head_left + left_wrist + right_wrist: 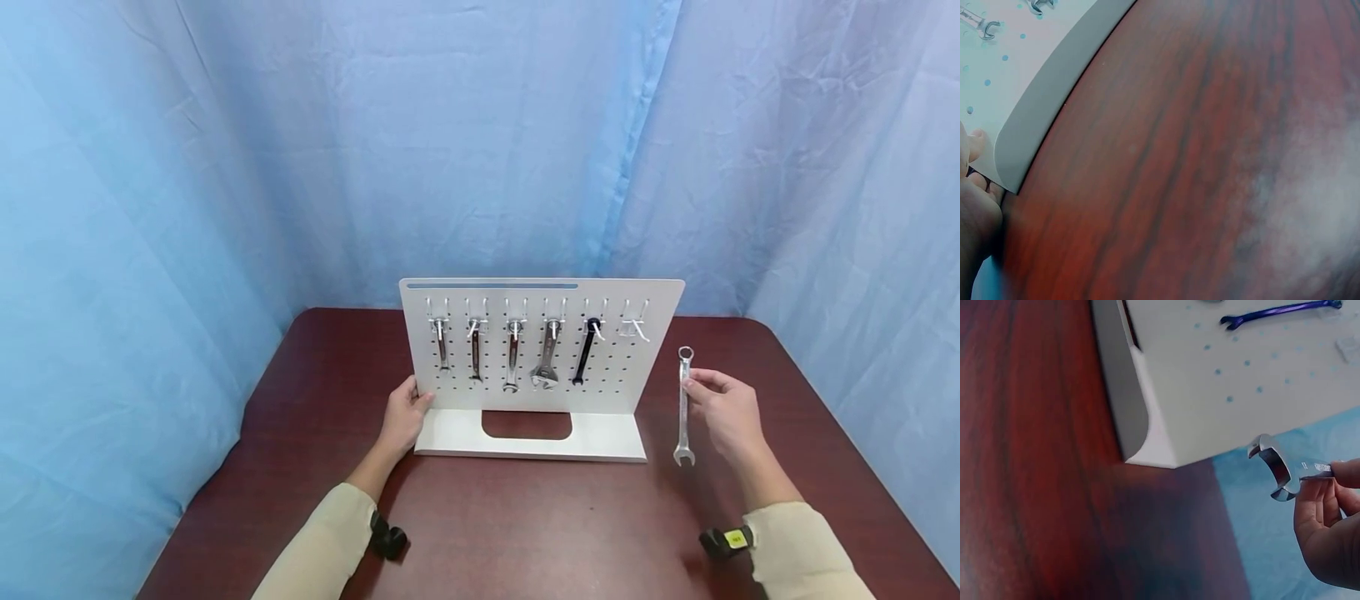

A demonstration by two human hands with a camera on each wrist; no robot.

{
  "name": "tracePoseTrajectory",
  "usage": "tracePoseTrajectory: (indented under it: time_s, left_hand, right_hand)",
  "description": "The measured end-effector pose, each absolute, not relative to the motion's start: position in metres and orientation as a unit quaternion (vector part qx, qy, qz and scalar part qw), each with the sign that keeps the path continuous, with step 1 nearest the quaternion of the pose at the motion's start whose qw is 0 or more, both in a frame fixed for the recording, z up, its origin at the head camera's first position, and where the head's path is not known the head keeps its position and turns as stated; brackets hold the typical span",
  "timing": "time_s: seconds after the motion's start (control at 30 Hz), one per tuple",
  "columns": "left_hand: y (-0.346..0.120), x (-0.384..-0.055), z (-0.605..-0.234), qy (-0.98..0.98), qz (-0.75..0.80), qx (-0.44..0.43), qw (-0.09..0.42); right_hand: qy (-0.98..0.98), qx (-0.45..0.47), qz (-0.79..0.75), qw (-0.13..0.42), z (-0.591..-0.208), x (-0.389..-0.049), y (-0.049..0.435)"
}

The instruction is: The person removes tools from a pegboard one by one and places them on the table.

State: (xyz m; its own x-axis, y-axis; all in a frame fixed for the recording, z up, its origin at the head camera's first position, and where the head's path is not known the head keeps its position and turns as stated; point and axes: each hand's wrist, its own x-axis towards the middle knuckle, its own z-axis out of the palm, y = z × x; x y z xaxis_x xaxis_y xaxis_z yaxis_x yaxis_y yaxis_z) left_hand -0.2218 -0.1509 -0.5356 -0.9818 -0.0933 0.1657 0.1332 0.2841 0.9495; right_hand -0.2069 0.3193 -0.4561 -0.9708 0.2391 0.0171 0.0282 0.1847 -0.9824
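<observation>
My right hand (729, 410) pinches a silver combination wrench (683, 417) upright beside the board, its ring end up and open end down. In the right wrist view the wrench's open jaw (1272, 465) juts out past the fingers. At the lower left side of a white pegboard stand (525, 400), my left hand (405, 414) grips the edge, thumb on the front face and other fingers partly hidden behind. Several wrenches hang from its hooks, among them an adjustable wrench (548, 354) and a dark wrench (585, 354). The rightmost hook (634, 327) holds nothing.
The stand rests on a dark red wood-grain table (517, 517), its base toward me. Light blue curtains (465, 150) enclose the table at the back and both sides. A black wrist camera (724, 542) sits at my right cuff, and another (387, 537) at my left.
</observation>
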Motion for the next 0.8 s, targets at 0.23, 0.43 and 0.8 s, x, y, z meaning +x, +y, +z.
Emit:
tracePoseTrajectory:
  time_s: [0.23,0.43,0.8]
  left_hand:
    - [-0.150,-0.222,-0.536,-0.795,-0.600,-0.009,0.094]
    - [-0.150,-0.223,-0.536,-0.791,-0.604,-0.007,0.098]
    - [-0.150,-0.223,-0.536,-0.788,-0.608,-0.014,0.095]
  right_hand:
    - [-0.827,-0.089,0.553,0.045,-0.478,-0.214,0.326]
    - [-0.852,-0.095,0.514,0.019,-0.492,-0.218,0.327]
    - [-0.873,-0.090,0.480,-0.008,-0.509,-0.225,0.326]
